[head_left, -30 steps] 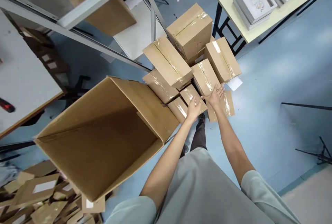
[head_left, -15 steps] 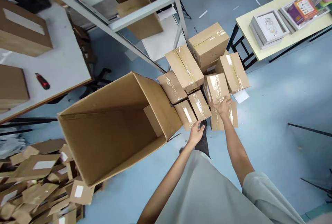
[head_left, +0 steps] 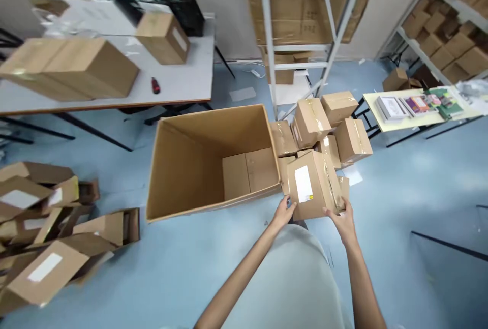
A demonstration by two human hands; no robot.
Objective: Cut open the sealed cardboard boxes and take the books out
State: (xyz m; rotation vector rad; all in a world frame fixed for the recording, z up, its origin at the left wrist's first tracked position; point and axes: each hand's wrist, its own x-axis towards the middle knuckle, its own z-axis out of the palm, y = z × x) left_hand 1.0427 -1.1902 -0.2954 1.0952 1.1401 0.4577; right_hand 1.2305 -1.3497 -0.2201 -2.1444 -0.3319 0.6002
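Cardboard box (head_left: pixel 317 179), brown, is held between left hand (head_left: pixel 284 211) and right hand (head_left: pixel 344 223), near the open carton (head_left: pixel 177 166) and in front of the stack (head_left: pixel 312 120). Both hands pinch its lower corners; how far they reach underneath cannot be confirmed. Step in hand, as judged: a two-handed lift. Next move calls for a level, even grip. Condition: squared edges, white label (head_left: pixel 304 184) on one face, glossy tape (head_left: pixel 331 181) along another.
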